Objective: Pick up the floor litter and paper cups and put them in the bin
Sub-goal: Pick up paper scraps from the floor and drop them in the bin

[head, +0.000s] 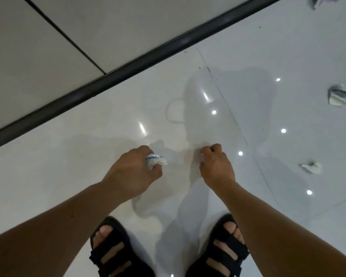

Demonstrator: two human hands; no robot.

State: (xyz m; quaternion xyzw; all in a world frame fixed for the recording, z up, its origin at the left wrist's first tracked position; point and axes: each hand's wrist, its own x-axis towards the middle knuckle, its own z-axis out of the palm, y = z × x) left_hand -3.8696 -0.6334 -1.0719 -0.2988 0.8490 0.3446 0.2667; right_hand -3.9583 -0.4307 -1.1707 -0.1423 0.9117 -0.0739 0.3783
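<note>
My left hand [132,168] grips a crumpled white paper with blue print [156,159], which sticks out past my fingers. My right hand [216,164] hangs beside it above the glossy white floor. Its fingers are curled, and a small white scrap [201,157] shows at the fingertips. Further crumpled litter lies on the floor to the right: a grey-white piece [338,95], a smaller white piece [312,167], and another piece [321,1] at the top right edge. No bin or paper cup is in view.
My feet in black sandals [118,250] [226,246] stand on the white tiles. A dark skirting strip [128,68] runs diagonally where the floor meets a pale tiled wall [58,37] on the left. Ceiling lights reflect in the floor.
</note>
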